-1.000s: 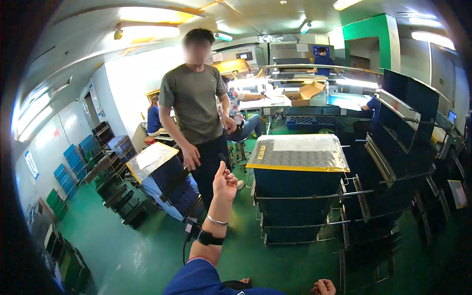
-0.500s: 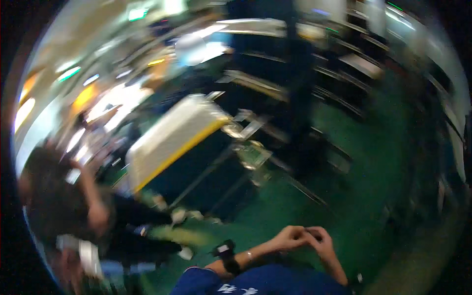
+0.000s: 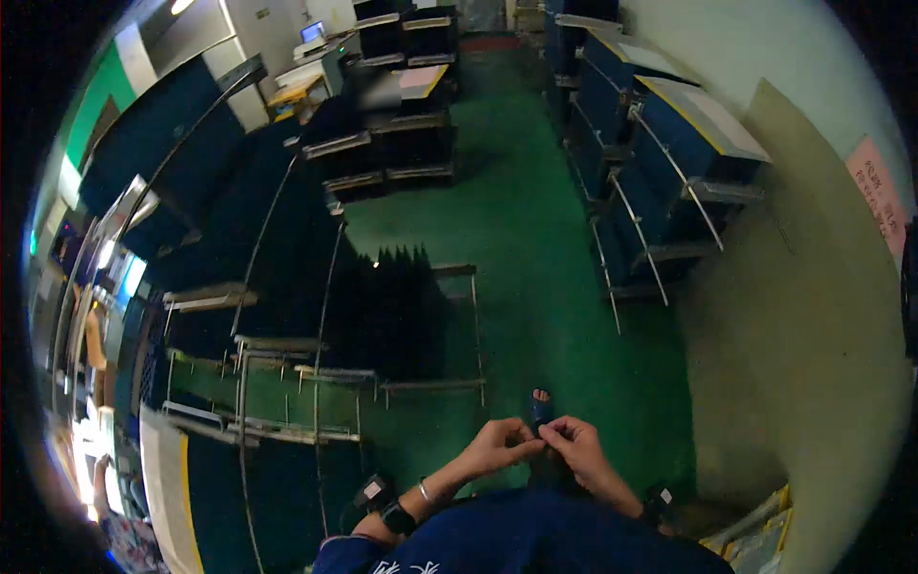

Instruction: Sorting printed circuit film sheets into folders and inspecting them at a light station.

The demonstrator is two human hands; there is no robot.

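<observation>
Left hand (image 3: 497, 447), outstretched second ago, now meets right hand (image 3: 579, 452) before waist; work thus drawn close to body; each grip narrow, fingertips pinched; whether item sits between them, cannot tell; at right, dark blue racks (image 3: 658, 182) on green floor (image 3: 526, 249); yellow-edged sheet (image 3: 703, 117) on top, contents hidden.

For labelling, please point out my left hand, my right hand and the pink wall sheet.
Left hand (image 3: 497, 447), head view: middle of the hand.
Right hand (image 3: 578, 450), head view: middle of the hand.
Pink wall sheet (image 3: 877, 196), head view: its middle.
</observation>
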